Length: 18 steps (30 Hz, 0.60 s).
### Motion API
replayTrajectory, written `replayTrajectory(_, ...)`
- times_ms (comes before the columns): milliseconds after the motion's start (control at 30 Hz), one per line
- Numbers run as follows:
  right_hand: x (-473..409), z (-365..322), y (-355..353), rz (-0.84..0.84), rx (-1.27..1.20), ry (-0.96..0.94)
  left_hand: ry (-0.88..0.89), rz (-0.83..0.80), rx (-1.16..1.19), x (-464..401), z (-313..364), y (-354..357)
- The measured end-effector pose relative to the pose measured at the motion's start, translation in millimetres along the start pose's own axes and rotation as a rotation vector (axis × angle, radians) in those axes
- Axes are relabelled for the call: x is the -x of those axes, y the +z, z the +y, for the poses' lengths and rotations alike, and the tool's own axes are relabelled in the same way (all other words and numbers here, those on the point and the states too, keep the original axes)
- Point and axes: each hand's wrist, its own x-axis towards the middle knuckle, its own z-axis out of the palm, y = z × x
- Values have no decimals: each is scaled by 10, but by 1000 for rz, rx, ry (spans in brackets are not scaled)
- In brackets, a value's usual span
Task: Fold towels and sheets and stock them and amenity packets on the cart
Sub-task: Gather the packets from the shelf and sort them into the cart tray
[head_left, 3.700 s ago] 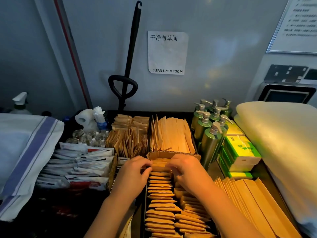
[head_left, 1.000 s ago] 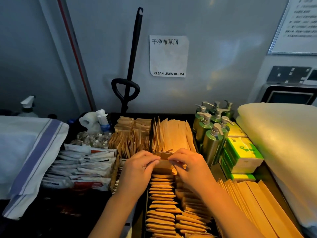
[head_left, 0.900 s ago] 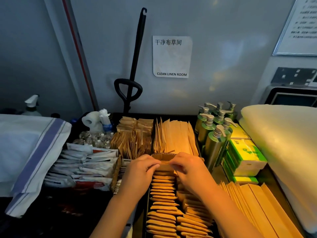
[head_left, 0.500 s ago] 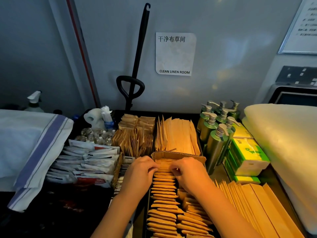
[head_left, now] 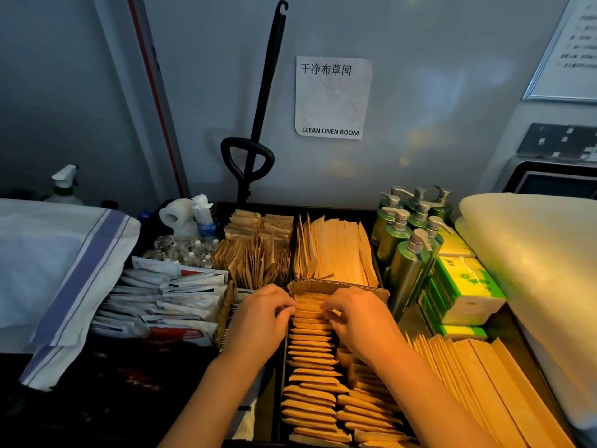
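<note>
Both hands at the far end of the packets (head_left: 310, 350) row — left hand (head_left: 258, 321) and right hand (head_left: 358, 318) fingers pinched on the top packet (by the cardboard divider (head_left: 339, 286)).

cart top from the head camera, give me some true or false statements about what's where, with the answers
1. Both hands, left hand and right hand, are at the far end of the rows of brown packets. True.
2. The green pump bottles stand left of the packets. False: they stand to the right, beside the green and yellow boxes.
3. A wall sign reads CLEAN LINEN ROOM. True.
4. The blue-striped folded cloth lies on the right side. False: it lies on the left; a pale folded stack is on the right.
5. The white sachets lie left of the left hand. True.
</note>
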Motion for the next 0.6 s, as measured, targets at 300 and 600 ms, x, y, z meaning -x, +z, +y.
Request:
replayTrajectory(300, 199, -673, 199, -12, -126, -263, -32, 76, 50, 583, -222, -487)
replayTrajectory(600, 181, -1131, 643, -257, 128, -377, -20, 31, 19, 1016, -553, -775)
